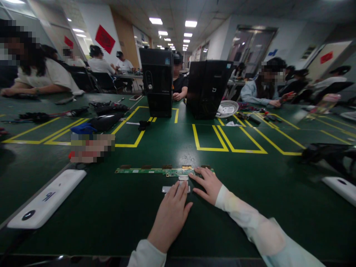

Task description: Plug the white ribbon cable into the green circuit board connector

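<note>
A long, narrow green circuit board [151, 171] lies crosswise on the green table, with copper-coloured tabs along its far edge. My right hand [209, 184] rests at the board's right part, its fingers spread and touching it. My left hand [171, 212] reaches forward with fingers stretched out flat. Its fingertips lie on a small whitish strip [166, 189], just in front of a pale connector piece [183, 178] at the board's near edge. The fingers cover part of the strip, and the right hand hides some of the board.
Two black computer towers [158, 83] [207, 89] stand farther back, near a white basket [228, 108]. White devices lie at the left [50, 198] and right [340, 189]. Cables [52, 115] and yellow tape outlines [213, 149] are beyond. Several people sit around the tables.
</note>
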A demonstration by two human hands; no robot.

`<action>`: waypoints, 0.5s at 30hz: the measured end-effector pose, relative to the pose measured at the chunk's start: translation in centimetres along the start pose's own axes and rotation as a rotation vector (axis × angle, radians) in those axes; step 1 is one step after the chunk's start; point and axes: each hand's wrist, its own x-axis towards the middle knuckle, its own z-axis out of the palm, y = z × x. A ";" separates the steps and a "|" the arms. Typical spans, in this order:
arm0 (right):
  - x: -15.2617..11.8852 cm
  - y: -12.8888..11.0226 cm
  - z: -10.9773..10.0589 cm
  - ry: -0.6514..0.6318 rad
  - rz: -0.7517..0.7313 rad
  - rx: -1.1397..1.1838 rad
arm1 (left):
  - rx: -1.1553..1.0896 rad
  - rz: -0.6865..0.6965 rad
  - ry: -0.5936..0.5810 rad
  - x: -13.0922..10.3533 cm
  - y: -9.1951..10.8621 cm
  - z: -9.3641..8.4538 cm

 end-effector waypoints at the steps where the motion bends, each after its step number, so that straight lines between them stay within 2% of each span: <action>1: 0.0 0.0 0.0 0.001 0.000 0.003 | 0.006 -0.002 0.002 0.0 0.1 0.0; 7: 0.1 0.0 -0.2 -0.008 -0.001 0.016 | 0.029 -0.022 0.025 0.1 0.4 0.4; 15: -0.1 0.1 0.0 -0.009 0.009 0.020 | 0.020 -0.026 -0.053 0.4 0.4 0.2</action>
